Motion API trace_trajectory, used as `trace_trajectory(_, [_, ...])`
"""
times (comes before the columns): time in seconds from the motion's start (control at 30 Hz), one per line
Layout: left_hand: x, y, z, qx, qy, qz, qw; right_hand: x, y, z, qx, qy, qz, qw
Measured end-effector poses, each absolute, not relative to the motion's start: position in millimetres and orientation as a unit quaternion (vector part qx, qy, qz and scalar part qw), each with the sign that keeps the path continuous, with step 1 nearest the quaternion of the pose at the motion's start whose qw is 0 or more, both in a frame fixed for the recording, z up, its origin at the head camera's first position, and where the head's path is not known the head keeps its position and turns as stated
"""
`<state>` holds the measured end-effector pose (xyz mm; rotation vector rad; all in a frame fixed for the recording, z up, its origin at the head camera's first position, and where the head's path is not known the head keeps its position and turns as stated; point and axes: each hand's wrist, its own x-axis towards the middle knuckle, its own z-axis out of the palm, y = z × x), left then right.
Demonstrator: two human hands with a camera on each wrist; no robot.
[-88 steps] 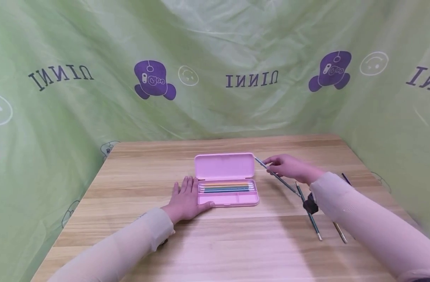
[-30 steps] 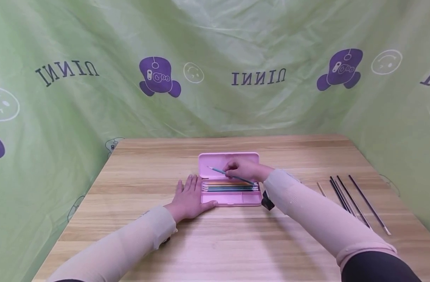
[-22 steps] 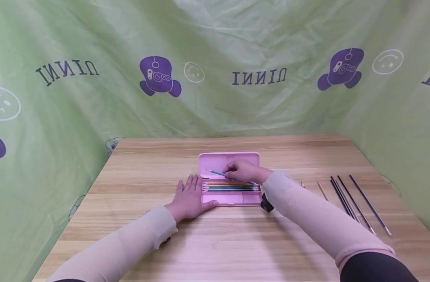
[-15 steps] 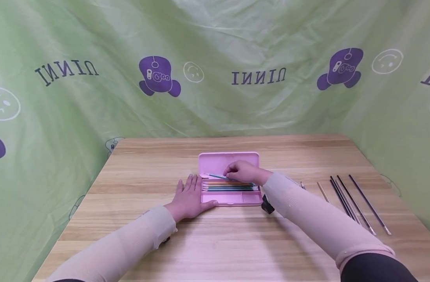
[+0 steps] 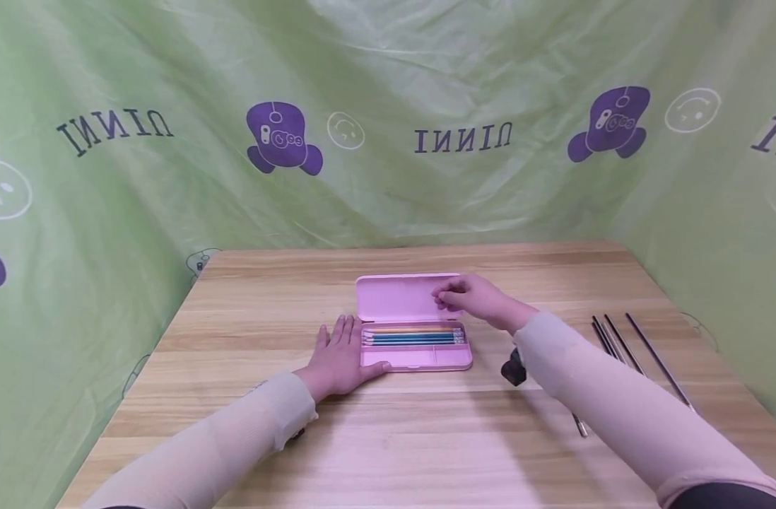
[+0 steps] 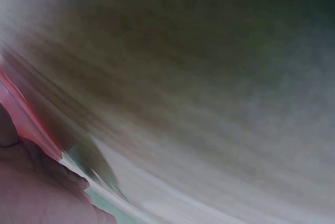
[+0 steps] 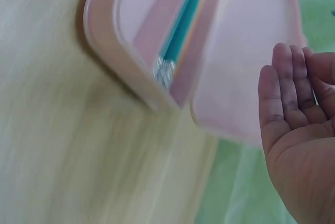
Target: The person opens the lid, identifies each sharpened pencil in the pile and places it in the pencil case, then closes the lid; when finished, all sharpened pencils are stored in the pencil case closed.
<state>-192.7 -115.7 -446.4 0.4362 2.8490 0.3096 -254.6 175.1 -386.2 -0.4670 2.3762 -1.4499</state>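
The pencil case [image 5: 406,297] is pale pink inside and out, and the pencils [image 5: 412,336] in it run orange, yellow, teal and blue with silver ends. The table [image 5: 388,424] is light wood with a streaked grain, and the brushes [image 5: 623,346] on it are dark. The backdrop [image 5: 172,191] is light green, printed with purple figures, dark lettering and white smiley outlines.

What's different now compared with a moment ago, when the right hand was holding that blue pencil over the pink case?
The right hand has let go of the blue pencil, which now lies in the pink case with the others. The hand has lifted and drawn back to the right, in front of the open lid, holding nothing. The left hand stays flat on the table against the case's left end, and the dark pencils remain on the right.
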Motion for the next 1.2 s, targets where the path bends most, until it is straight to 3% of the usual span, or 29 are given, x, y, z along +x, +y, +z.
trace_trajectory(0.33, [-194, -118, -455, 0.153, 0.975, 0.114, 0.115, -236, 247, -384, -0.087, 0.78, -0.61, 0.105])
trace_trajectory(0.67, [-196, -119, -455, 0.154, 0.975, 0.11, 0.117, -197, 312, -409, -0.011, 0.696, -0.714, 0.072])
trace_trajectory(0.9, [-197, -118, -454, 0.155, 0.975, 0.106, 0.119, -160, 322, -429, 0.067, 0.781, -0.617, 0.068])
trace_trajectory(1.2, [-196, -116, -451, 0.152, 0.975, 0.114, 0.119, -144, 313, -445, 0.132, 0.824, -0.548, 0.056])
